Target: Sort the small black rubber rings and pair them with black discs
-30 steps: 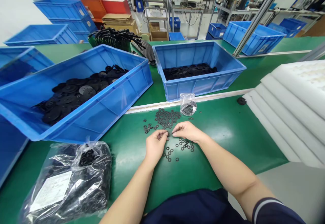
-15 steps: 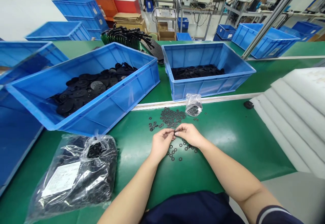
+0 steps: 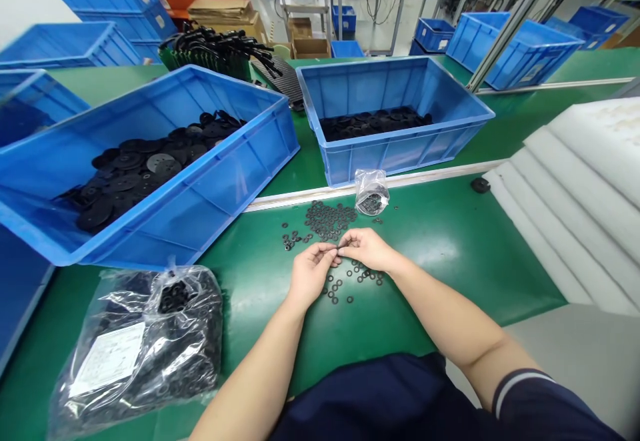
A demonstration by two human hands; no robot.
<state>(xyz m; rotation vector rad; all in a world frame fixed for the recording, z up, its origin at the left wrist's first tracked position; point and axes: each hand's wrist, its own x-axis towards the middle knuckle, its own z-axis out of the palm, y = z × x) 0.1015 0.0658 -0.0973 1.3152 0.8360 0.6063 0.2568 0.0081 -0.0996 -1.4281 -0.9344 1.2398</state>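
Observation:
My left hand [image 3: 311, 269] and my right hand [image 3: 367, 249] meet fingertip to fingertip just above the green table. Both are closed in a pinch around something small and dark, mostly hidden by the fingers. Just beyond them lies a dense patch of small black rings [image 3: 327, 219], with a few strays to its left. Nearer to me, more loose black rings [image 3: 335, 299] are scattered below and between my wrists. A small clear plastic bag [image 3: 371, 194] with rings in it lies open behind my right hand.
Two blue bins [image 3: 260, 135] [image 3: 400, 154] holding black discs stand at the back. A large clear bag of black parts [image 3: 165, 354] with a white label lies at the left. White foam sheets [image 3: 565, 207] are stacked at the right, beside a small black round part [image 3: 481, 185].
The camera view has shifted, so the whole scene sits higher and further left. My hands stay pinched together at nearly the same spot over the table.

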